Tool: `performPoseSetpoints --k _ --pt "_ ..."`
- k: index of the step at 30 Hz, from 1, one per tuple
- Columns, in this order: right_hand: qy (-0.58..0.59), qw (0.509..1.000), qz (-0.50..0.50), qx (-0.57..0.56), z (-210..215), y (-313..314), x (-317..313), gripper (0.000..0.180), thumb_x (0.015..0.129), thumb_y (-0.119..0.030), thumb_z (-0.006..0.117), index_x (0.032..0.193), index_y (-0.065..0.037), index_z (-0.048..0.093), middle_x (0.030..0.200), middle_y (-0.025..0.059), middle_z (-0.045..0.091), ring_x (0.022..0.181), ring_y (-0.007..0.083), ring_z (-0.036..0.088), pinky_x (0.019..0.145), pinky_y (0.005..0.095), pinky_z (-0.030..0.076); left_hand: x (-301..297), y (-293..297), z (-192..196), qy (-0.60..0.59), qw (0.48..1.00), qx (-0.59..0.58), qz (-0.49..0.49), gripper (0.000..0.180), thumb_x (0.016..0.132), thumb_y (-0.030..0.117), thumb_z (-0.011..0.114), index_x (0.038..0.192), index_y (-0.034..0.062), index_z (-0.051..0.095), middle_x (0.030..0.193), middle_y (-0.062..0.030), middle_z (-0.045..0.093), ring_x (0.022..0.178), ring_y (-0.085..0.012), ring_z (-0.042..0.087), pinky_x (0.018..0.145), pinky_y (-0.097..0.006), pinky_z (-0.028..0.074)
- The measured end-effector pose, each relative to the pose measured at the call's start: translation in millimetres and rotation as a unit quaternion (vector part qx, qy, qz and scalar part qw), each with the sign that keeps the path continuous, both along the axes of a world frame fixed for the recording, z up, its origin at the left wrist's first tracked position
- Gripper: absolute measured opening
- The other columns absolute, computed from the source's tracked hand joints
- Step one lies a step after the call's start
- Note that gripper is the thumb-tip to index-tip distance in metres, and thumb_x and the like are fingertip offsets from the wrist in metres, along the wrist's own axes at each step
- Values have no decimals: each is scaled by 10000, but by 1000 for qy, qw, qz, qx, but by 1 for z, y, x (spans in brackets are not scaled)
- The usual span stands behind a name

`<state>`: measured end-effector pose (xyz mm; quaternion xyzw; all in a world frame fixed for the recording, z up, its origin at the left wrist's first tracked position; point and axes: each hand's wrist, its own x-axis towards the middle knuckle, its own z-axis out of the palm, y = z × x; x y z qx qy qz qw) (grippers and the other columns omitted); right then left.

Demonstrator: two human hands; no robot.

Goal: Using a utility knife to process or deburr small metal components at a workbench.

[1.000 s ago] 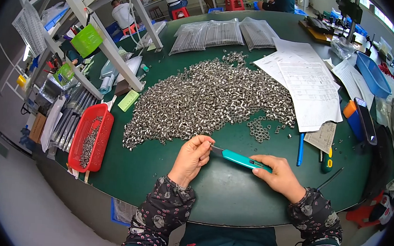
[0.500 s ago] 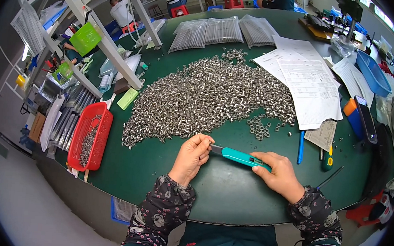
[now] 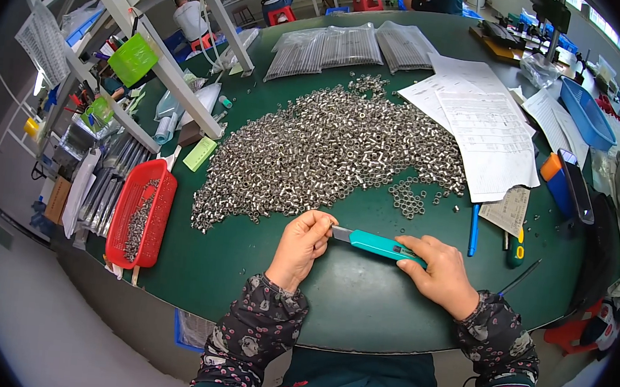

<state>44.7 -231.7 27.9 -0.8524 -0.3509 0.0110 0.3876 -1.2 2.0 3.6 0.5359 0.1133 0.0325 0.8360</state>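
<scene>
Closed right hand [image 3: 442, 273] grips the teal plastic utility knife [image 3: 379, 244]; its long axis runs leftward, blade tip pinched by left hand [image 3: 304, 246] fingertips.

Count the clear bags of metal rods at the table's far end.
3, side by side: left bag, middle bag, right bag. Others may be hidden beyond the view.

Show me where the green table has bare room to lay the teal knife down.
Free: the green table between both hands and the near edge, and the strip between the red tray and the left hand. Crowded: the metal parts heap ahead, papers and the blue pen beyond the right hand holding the teal knife.
</scene>
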Motion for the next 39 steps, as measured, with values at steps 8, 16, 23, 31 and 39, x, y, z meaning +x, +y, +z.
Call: performPoseSetpoints --k 8,16,23,31,39 --pt "-27 1000 -3 -10 2 0 -1 280 749 -213 600 1011 -118 571 678 99 516 596 291 533 525 384 420 1 1 0 11 999 36 -1 161 880 157 483 816 16 527 653 14 455 467 -14 316 379 -146 243" --pt "-57 998 -5 -9 1 0 -2 288 739 -193 608 1011 -108 571 674 92 501 593 277 527 514 371 415 1 0 1 17 999 50 -1 176 883 169 481 798 21 525 641 17 447 468 -12 315 380 -145 238" --pt "-64 998 -7 -10 2 0 -3 285 736 -190 609 1007 -107 577 667 86 493 593 269 524 510 368 413 1 1 -2 19 999 36 2 170 878 176 494 792 34 534 612 23 447 438 -4 299 377 -155 217" --pt "-72 997 -8 -15 2 0 -3 293 733 -191 612 1011 -104 578 664 83 490 606 262 525 512 367 411 1 0 0 33 999 37 7 203 885 212 487 762 53 514 607 22 441 428 -5 283 375 -158 208" --pt "-62 998 7 9 -1 0 0 289 736 -186 610 1008 -94 579 680 92 510 598 270 530 518 366 418 0 2 0 39 999 24 -10 245 894 249 463 752 54 509 607 22 435 420 -10 279 354 -159 198"
